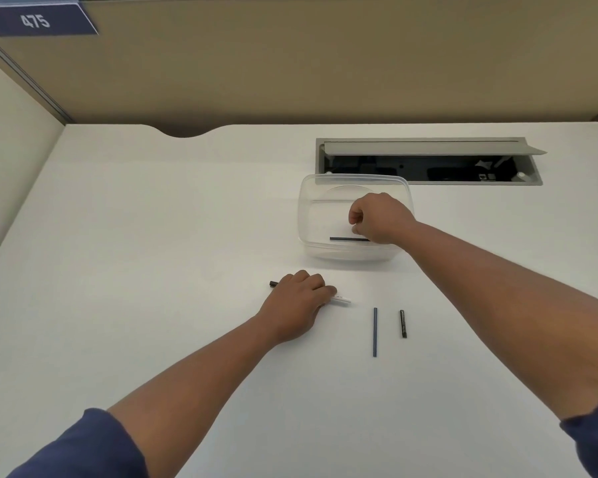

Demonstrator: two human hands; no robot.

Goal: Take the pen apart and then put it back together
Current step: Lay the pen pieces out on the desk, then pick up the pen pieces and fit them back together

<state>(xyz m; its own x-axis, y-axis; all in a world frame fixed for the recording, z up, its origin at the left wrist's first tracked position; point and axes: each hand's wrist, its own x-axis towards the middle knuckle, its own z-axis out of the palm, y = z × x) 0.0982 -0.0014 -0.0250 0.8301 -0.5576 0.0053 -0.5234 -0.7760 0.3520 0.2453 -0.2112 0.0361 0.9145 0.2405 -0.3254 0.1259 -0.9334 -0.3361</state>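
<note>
My left hand (299,298) lies on the white desk, closed over a pen barrel (340,299) whose white end sticks out to the right and whose black end shows at the left. My right hand (377,217) reaches into a clear plastic container (304,215), fingers curled together just above a thin dark rod (346,239) lying on the container's floor; whether it touches the rod is hidden. On the desk to the right of my left hand lie a thin blue refill tube (375,332) and a short black pen piece (403,323), side by side and apart.
An open cable hatch (428,162) with a raised grey flap is set into the desk behind the container. Beige partition walls close the desk at the back and left, with a sign reading 475 (35,20) at top left.
</note>
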